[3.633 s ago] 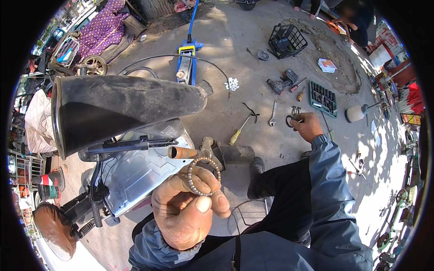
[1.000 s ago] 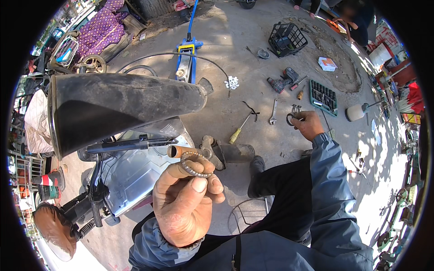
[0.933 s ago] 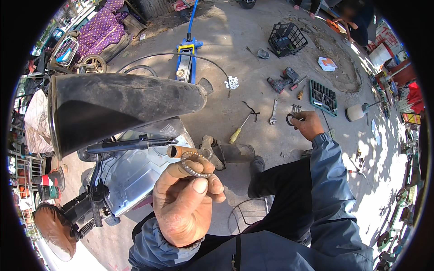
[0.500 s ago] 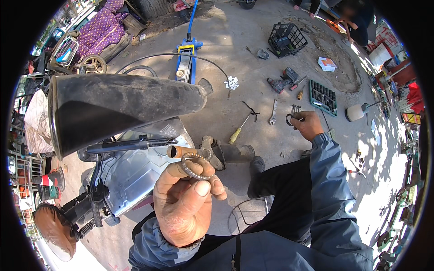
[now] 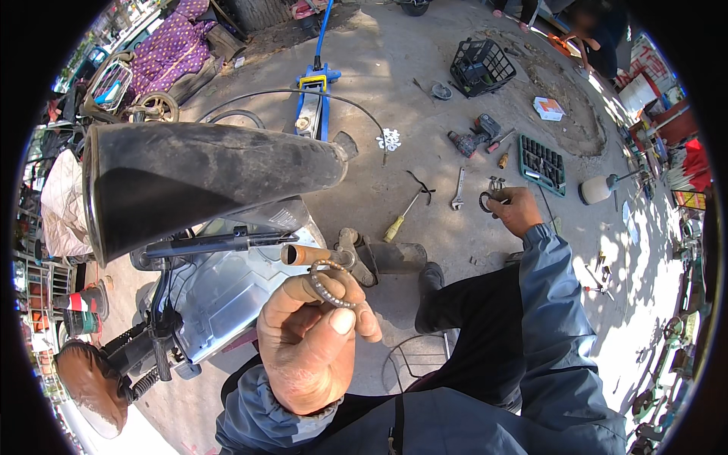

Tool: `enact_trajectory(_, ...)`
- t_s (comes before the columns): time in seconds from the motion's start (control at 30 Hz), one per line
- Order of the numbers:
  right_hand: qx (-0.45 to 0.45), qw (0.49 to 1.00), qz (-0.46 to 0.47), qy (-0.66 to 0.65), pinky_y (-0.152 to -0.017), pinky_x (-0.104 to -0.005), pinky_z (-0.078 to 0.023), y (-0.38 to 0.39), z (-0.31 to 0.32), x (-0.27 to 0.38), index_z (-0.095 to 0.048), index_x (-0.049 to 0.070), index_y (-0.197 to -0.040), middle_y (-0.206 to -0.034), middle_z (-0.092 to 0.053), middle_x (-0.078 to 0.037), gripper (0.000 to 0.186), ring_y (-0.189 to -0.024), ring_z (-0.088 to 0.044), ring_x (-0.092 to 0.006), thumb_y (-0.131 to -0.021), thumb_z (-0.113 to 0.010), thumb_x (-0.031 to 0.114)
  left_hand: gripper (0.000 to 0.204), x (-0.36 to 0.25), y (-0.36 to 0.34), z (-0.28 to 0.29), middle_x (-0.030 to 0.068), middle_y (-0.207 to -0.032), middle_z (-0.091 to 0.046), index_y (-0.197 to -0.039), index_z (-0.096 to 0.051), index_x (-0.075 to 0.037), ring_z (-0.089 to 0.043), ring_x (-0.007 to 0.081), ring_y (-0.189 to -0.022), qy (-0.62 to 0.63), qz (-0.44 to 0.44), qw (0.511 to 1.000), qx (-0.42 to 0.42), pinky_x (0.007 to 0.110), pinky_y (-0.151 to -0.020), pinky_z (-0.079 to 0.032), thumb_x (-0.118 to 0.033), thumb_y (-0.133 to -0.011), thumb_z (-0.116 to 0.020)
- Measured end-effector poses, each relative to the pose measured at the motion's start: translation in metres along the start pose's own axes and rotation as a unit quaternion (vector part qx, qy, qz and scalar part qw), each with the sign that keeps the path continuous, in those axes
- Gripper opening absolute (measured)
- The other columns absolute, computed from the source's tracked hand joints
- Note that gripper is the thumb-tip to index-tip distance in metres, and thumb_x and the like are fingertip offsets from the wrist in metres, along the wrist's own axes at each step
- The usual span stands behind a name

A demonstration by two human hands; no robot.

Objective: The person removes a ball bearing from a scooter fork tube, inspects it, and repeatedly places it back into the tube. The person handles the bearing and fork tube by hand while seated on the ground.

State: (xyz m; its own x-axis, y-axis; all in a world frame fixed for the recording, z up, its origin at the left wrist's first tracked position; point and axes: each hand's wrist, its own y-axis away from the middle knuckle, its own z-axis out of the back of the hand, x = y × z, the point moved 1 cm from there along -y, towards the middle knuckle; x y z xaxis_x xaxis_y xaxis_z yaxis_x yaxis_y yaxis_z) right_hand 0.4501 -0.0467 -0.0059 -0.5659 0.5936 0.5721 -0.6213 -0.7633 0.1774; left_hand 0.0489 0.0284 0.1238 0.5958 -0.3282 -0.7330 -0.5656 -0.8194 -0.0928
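My left hand [image 5: 303, 349] is closed, pinching a thin ring of small steel balls [image 5: 334, 301] between thumb and fingers. Farther right, my right hand [image 5: 517, 208] grips a dark ring [image 5: 484, 203] by its edge. Just above the left hand is a rusty metal tube [image 5: 299, 255] on a forked metal part, beside a dirty cylinder [image 5: 398, 258]. A long black tapered tube [image 5: 205, 182] lies across the scooter's frame and silver panel [image 5: 227, 303]. Near my right hand on the ground are an adjustable wrench [image 5: 458, 189] and a yellow-handled screwdriver [image 5: 394, 227].
A blue floor jack [image 5: 311, 106] stands ahead. A drill [image 5: 466, 140], socket case [image 5: 541, 163], black crate [image 5: 481, 64] and spray bottle [image 5: 595, 189] sit on the ground. A purple dotted cover [image 5: 167, 61] is at back left. Another person [image 5: 595, 49] is at upper right.
Since 3.6 seconds ago, the ball ring in my left hand has risen and tilted flatter. In the last second it has shifted slightly right. My right hand has hardly moved.
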Motion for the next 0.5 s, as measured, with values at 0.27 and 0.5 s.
enact_trajectory(0.27,0.002,1.0,-0.004,-0.008,-0.066,-0.0357,-0.054,-0.0007,-0.0009,-0.0012,-0.078,-0.003,-0.093,-0.074,-0.073,-0.015,0.032,-0.065,-0.069,-0.0224,-0.082,-0.072,0.026,0.026,0.0021,0.0006,0.0008,0.0105,-0.106,-0.062,-0.119,-0.062,-0.003,-0.066,0.0141,-0.078,0.011,-0.001,1.0,-0.002,0.031,-0.068,-0.059,-0.004,-0.093,-0.065)
enact_trajectory(0.5,-0.003,1.0,-0.006,-0.01,-0.063,-0.0347,-0.053,0.0022,0.0007,0.0056,-0.078,-0.004,-0.092,-0.071,-0.072,-0.014,0.032,-0.063,-0.068,-0.0211,-0.082,-0.072,0.026,0.018,0.0006,-0.0005,0.0002,0.0131,-0.092,-0.061,-0.108,-0.06,-0.002,-0.062,0.018,-0.075,0.05,0.018,0.999,-0.006,0.038,-0.069,-0.055,-0.002,-0.092,-0.067)
